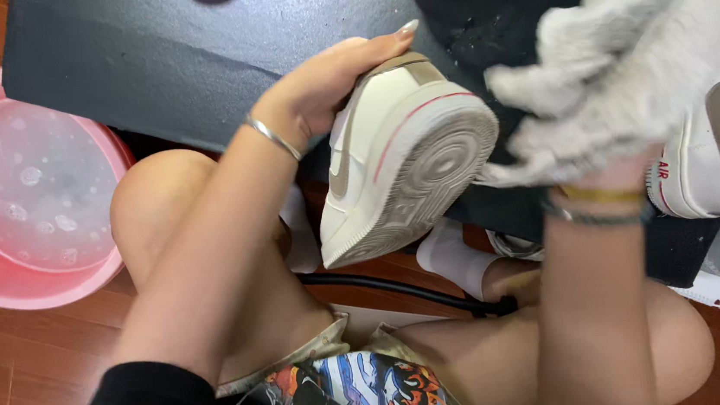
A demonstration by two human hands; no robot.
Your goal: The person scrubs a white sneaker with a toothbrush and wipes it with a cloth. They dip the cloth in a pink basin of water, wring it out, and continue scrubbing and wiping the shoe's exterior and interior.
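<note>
My left fingers point(364, 54) gripped the sneaker point(404, 155), right hand point(626, 172) clutched the cloth point(625, 58) at three o'clock; sneaker risked slipping.

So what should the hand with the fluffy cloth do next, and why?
Probably bring the grey cloth down onto the sole of the white sneaker. The left hand holds that sneaker tilted with its grey sole turned toward the cloth, and the right hand has the cloth bunched just beside it, not yet touching. The sole looks dull and greyish.
</note>
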